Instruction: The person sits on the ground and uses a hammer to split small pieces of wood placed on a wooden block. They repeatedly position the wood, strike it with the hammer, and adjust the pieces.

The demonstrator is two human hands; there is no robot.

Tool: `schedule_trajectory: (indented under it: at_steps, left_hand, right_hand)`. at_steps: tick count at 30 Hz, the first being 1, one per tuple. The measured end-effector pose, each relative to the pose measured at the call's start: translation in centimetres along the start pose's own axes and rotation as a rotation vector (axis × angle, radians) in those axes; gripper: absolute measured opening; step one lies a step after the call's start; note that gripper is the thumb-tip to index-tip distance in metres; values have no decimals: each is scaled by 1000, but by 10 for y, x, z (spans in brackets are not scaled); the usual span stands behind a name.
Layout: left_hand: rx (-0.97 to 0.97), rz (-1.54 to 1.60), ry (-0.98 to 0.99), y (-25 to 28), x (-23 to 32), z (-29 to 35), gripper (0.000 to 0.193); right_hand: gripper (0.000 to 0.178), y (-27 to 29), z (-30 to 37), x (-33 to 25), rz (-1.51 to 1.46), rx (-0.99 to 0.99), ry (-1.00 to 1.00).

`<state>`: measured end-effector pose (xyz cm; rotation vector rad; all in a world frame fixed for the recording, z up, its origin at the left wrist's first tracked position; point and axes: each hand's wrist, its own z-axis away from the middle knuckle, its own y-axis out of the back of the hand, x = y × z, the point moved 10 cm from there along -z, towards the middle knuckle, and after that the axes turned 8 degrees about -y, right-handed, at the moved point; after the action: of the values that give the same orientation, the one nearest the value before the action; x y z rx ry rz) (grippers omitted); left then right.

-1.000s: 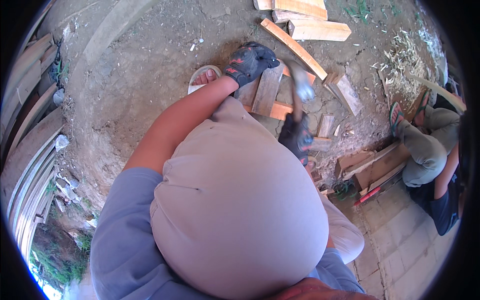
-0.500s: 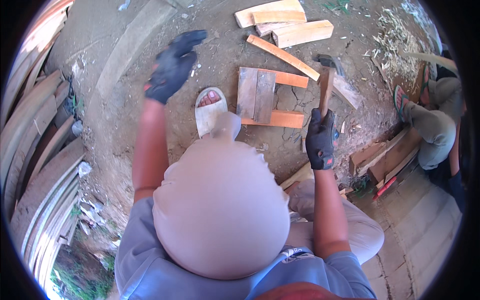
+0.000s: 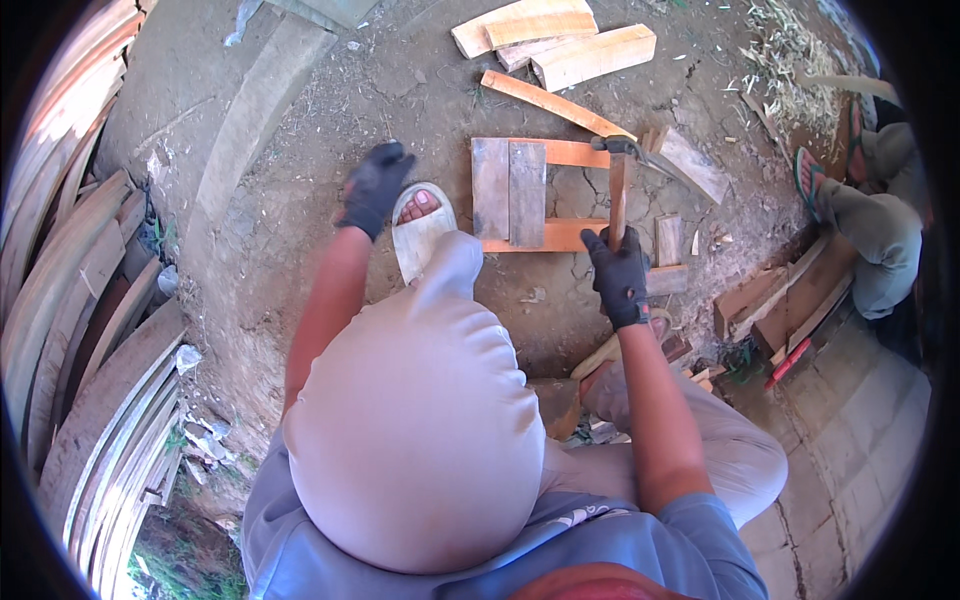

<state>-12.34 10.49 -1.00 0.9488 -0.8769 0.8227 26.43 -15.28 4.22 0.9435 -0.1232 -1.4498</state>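
My right hand (image 3: 620,275), in a black glove, grips the wooden handle of a claw hammer (image 3: 619,195). The hammer's head hangs over the right end of a small wooden frame's upper rail (image 3: 577,152). This frame has two orange-toned rails with two grey-brown boards (image 3: 527,195) laid side by side across their left ends. My left hand (image 3: 375,188), also black-gloved, is in the air beside my sandalled foot (image 3: 420,215), left of the frame. Its fingers look curled together; what they may hold is too small or blurred to make out.
A loose orange strip (image 3: 555,103) and several cut wood blocks (image 3: 595,55) lie beyond the frame. Small offcuts (image 3: 668,240) sit to its right. Long planks (image 3: 75,270) are stacked at the left. Another person's legs (image 3: 870,230) and wood shavings (image 3: 795,60) are at the right.
My left hand has come back toward my foot, its spread fingers now drawn in. My right hand has shifted left and down a little, bringing the hammer over the frame's right side.
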Motion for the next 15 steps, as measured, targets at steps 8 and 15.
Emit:
schedule_trajectory:
  at_steps: [8, 15]
  left_hand:
    - [-307, -412, 56, -116, 34, 35, 110]
    - [-247, -524, 39, -154, 11, 29, 119]
  right_hand:
    - [42, -62, -3, -32, -225, -84, -81]
    - [46, -89, -24, -17, -189, -25, -52]
